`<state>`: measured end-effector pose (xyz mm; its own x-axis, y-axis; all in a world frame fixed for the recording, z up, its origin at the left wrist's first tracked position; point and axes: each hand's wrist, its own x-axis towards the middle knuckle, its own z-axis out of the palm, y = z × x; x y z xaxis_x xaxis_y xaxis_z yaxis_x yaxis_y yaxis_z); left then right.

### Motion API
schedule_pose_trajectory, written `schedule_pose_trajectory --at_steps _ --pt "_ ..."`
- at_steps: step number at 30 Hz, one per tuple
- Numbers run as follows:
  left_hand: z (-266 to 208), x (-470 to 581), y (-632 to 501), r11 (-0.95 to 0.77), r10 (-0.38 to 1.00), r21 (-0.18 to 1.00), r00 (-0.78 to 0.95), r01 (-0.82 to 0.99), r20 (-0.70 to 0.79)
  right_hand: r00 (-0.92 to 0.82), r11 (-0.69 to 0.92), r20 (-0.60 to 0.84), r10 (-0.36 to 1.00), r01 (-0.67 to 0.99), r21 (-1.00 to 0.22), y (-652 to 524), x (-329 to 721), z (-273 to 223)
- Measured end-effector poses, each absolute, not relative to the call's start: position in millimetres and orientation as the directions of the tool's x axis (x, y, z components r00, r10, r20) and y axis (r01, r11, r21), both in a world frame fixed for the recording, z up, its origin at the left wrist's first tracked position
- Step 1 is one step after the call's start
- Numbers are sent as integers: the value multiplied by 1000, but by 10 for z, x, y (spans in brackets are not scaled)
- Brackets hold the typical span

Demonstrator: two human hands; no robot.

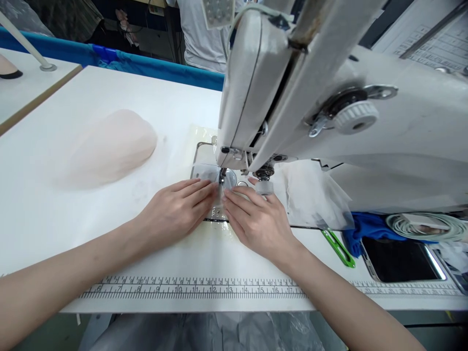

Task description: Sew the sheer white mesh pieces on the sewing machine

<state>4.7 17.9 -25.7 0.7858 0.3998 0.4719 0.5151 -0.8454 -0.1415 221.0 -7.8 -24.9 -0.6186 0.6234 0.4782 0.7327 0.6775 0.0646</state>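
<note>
In the head view both hands rest at the needle of a white sewing machine (252,83). My left hand (179,207) lies flat left of the presser foot (222,176), fingers stretched out and fingertips close to it. To the right of the foot, my right hand (259,219) presses down with its fingers extended. Thin, see-through material seems to lie beneath the fingertips; its edges are hard to make out. Sheer white fabric (310,190) spreads over the bed beyond my right hand. A blurred pale pink fabric piece (120,146) lies on the table to the left.
A printed ruler (204,288) runs along the table's front edge. Green thread snips (338,248), a phone (402,258), a blue cloth (360,231) and a coiled cord (420,225) lie at the right. Behind the blue cloth edging (164,70) is a person (203,34).
</note>
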Motion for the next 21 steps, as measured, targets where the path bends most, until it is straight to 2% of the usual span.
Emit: schedule_pose_trajectory --at_steps 4,9,21 --pt "-247 38 130 -843 447 -87 781 530 436 -622 679 471 626 731 63 -110 2203 -240" --pt "-256 54 136 -838 412 -162 799 521 439 -614 678 477 628 733 51 -116 2196 -235" --pt "-268 50 173 -826 430 -171 796 538 427 -601 658 471 646 751 57 -95 2195 -257"
